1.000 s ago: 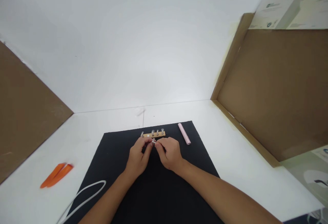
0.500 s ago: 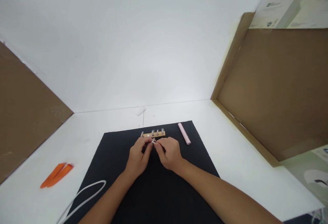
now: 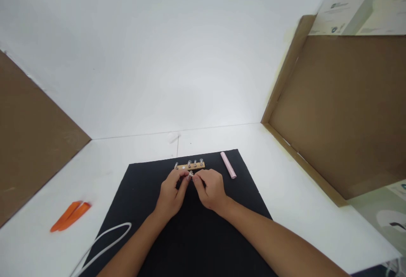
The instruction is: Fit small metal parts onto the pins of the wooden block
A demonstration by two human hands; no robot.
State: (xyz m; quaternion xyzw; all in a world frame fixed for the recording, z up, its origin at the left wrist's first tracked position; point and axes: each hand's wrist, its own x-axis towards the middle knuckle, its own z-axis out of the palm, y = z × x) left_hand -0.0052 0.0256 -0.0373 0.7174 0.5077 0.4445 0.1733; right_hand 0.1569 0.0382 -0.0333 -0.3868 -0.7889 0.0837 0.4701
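My left hand [image 3: 171,192] pinches a small silver-and-white piece [image 3: 190,174] between thumb and forefinger; its exact kind is too small to tell. My right hand [image 3: 209,189] meets it from the other side, thumb and bent forefinger closed at the piece's white end. Both hands are raised over the middle of a black mat [image 3: 203,243], fingertips nearly touching. Just beyond them lies a narrow wooden strip [image 3: 198,166] with several small clear-topped metal pieces standing on it and a white round spot between them. The fingers cover part of the held piece.
A pink tube-like stick [image 3: 228,165] lies on the mat's right part. A looped white cable [image 3: 119,226] crosses the front left corner. Two orange strips [image 3: 70,216] rest on the white table to the left. Brown boards [image 3: 342,112] stand at both sides, a white wall behind.
Both hands stay nearly in place. The fingertips have shifted slightly on the small piece, and its white part shows a little less than before.
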